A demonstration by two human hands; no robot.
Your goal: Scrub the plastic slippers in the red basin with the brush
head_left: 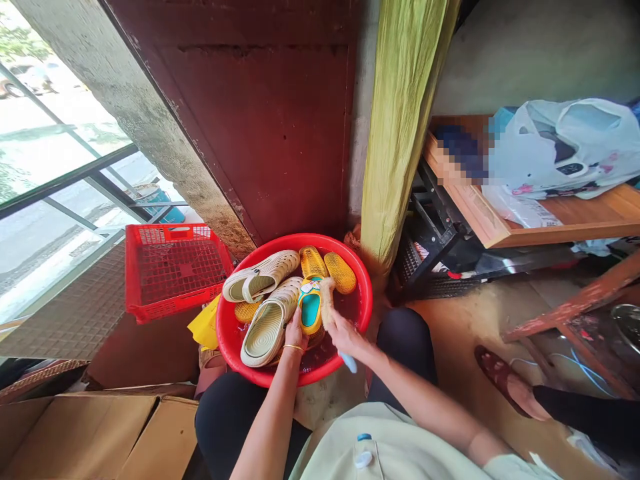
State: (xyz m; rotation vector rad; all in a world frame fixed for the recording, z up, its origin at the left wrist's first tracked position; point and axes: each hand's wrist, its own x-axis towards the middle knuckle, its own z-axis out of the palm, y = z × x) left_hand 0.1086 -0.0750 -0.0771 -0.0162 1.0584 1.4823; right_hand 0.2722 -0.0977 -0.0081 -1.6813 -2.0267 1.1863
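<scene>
My left hand (294, 335) is closed on a small yellow slipper (311, 312) with a teal insole, holding it over a red basin (369, 293). In my right hand (346, 335) is a scrub brush (327, 299) with pale bristles and a light blue handle end. Its bristles are against or close beside the slipper's right edge. Two cream clogs (263, 333) lie in the basin, left of my hands. Yellow footwear (341, 272) rests at the basin's far side, and more yellow shows under the clogs. Dark liquid is partly visible below.
A red plastic crate (131, 273) stands left of the basin, with cardboard boxes (85, 433) nearer. Behind are a dark red door (270, 133) and a yellow-green curtain (400, 133). A wooden table (575, 233) bears plastic bags (560, 147). Another person's sandalled foot (505, 380) is at right.
</scene>
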